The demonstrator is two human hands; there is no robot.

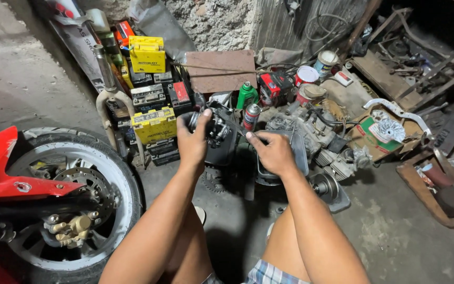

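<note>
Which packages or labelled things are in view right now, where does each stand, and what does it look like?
Yellow box: top of the stack, back left, rectangular.
Second yellow box: lower in that stack, beside the left hand.
Green bottle: behind the hands, round.
Spray can: above the right hand, red and silver.
Cardboard box: right, brown with green.

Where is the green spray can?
In the head view, the green spray can stands near the top middle, against the back clutter, just above the left hand and beside the red-topped spray can.
</note>
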